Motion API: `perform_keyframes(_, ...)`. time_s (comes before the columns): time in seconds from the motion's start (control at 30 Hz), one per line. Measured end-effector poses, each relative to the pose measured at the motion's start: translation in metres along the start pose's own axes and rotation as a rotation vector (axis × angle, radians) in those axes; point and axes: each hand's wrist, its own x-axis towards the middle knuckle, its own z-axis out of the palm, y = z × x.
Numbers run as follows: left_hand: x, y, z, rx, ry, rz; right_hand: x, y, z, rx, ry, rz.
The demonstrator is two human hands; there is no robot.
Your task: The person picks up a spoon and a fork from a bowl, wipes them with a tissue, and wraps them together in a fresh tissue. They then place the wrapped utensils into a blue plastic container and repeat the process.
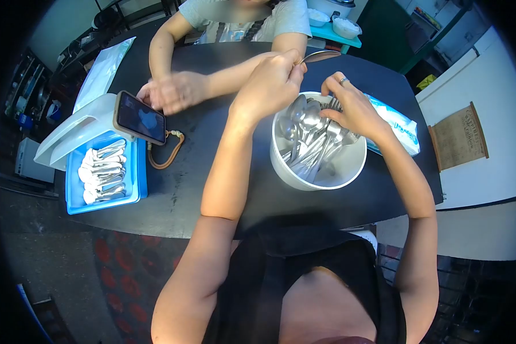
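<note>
My left hand [273, 77] is closed round the handle of a spoon [322, 55], raised beyond the rim of a white bucket [350, 175]. Loose spoons and forks [311, 143] lie heaped inside that bucket. Over its right side, my right hand [355, 109] reaches in with fingers curled at some forks; what its fingertips hold, if anything, is too small to tell. A blue tray [137, 189] at the left holds several bundles of cutlery [104, 172] in white wrapping.
A phone [140, 118] with a looped strap leans on a white lid [69, 135]. Across the dark table [183, 178] sits another person [235, 26], whose hand is blurred near the phone. A blue and white packet [398, 129] lies right of the bucket.
</note>
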Motion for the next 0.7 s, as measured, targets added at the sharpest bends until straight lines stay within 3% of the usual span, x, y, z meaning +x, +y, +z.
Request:
perform_keyframes(0.07,0.001,0.005,-0.003,0.045,0.008,0.005,-0.003,0.011,0.006,0.026,0.081,-0.269)
perform_keyframes(0.2,0.001,0.005,-0.002,-0.024,0.0,0.009,-0.004,0.008,0.009,-0.096,0.157,-0.324)
perform_keyframes(0.27,0.001,0.011,-0.004,-0.074,-0.018,-0.057,0.0,0.008,0.013,-0.11,0.093,-0.257)
perform_keyframes(0.4,0.001,0.015,-0.004,-0.077,-0.031,-0.051,0.001,0.004,0.015,-0.104,0.16,-0.248)
perform_keyframes(0.47,0.002,0.013,-0.001,-0.217,-0.011,-0.065,0.0,0.01,0.007,0.044,0.05,-0.128)
perform_keyframes(0.53,0.005,0.011,-0.002,-0.233,-0.017,-0.041,-0.01,0.01,-0.001,0.124,0.106,-0.138)
perform_keyframes(0.6,0.006,0.017,-0.003,-0.441,-0.066,-0.225,-0.014,0.008,-0.014,0.205,0.156,-0.143)
perform_keyframes(0.67,0.007,0.013,0.001,-0.5,-0.087,-0.213,-0.018,0.006,-0.028,0.632,0.038,-0.081)
perform_keyframes(0.7,0.007,0.016,0.003,-0.647,-0.104,-0.282,-0.019,0.008,-0.03,0.656,0.12,-0.108)
